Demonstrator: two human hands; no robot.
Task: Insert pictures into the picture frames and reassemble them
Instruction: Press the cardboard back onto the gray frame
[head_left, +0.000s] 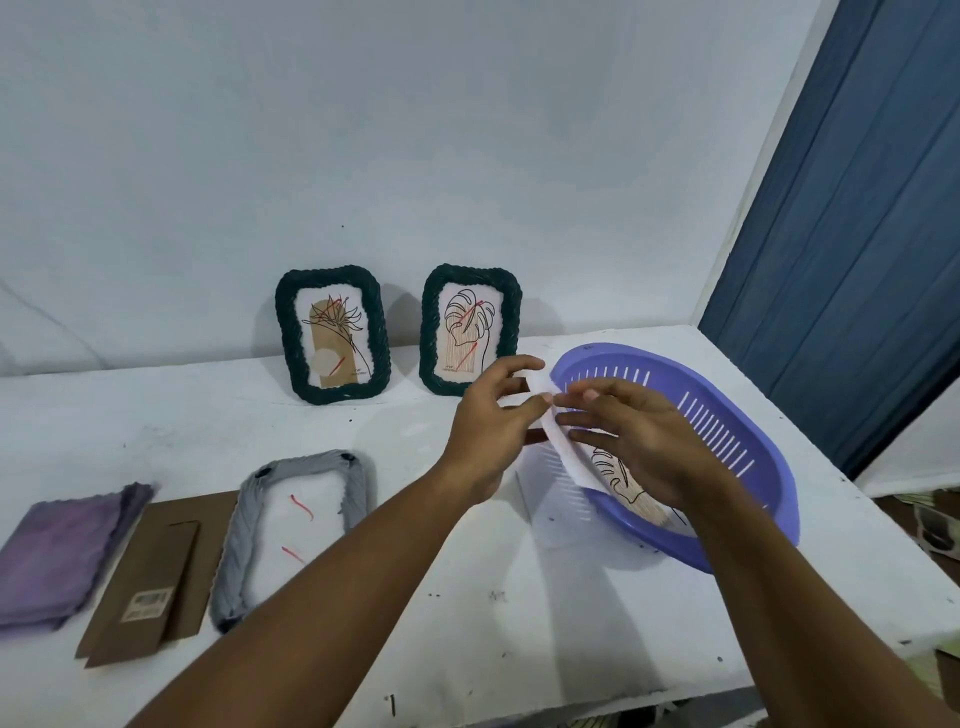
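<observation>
Bending white leaf-print picture (574, 462) (black linework) between both hands.

Thin white paper picture (563, 452) in my fingers (530, 402): matt, flexing. Purple slotted plastic basket (727, 415): smooth, slight sheen. Two dark green braided-rope frames (332, 335): coarse. Grey braided frame (301, 530): likewise. Brown cardboard backing (150, 577): matt. Folded purple cloth (57, 551): soft. White painted tabletop (519, 597): scuffed.

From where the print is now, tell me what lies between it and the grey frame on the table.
Nothing visible. Both hands, left hand and right hand, hold the leaf print over the purple basket. The table between it and the face-down grey frame is bare; only the left forearm crosses above it.
</observation>
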